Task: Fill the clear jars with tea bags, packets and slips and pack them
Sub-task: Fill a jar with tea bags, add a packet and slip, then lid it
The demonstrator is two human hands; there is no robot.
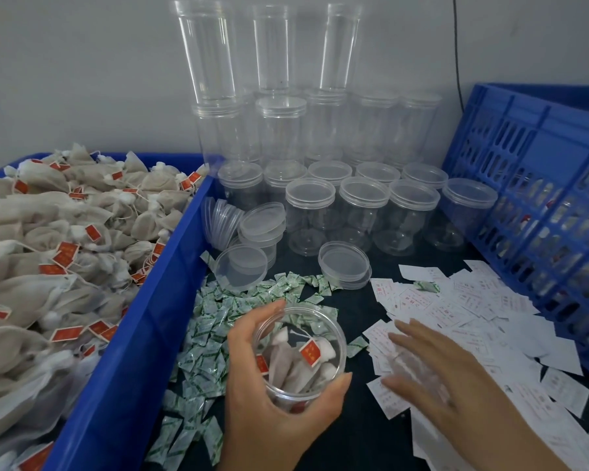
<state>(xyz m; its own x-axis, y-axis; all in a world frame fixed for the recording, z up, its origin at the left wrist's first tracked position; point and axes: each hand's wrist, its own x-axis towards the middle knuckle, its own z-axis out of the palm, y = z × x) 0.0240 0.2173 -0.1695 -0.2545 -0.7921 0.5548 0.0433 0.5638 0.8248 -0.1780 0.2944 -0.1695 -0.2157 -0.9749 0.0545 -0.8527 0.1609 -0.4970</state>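
Snugly, left hand — jar, right hand splayed

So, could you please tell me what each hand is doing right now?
Left hand: grips the clear round plastic jar holding tea bags.
Right hand: open, fingers spread over the white paper slips, holding nothing.

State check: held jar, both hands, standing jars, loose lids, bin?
held jar: lid off, tea bags inside
left hand: grips held jar
right hand: open, fingers straight, over slips, blurred
standing jars: lids on, empty
blue bin: heaped with tea bags
loose lids: off, stacked beside blue bin
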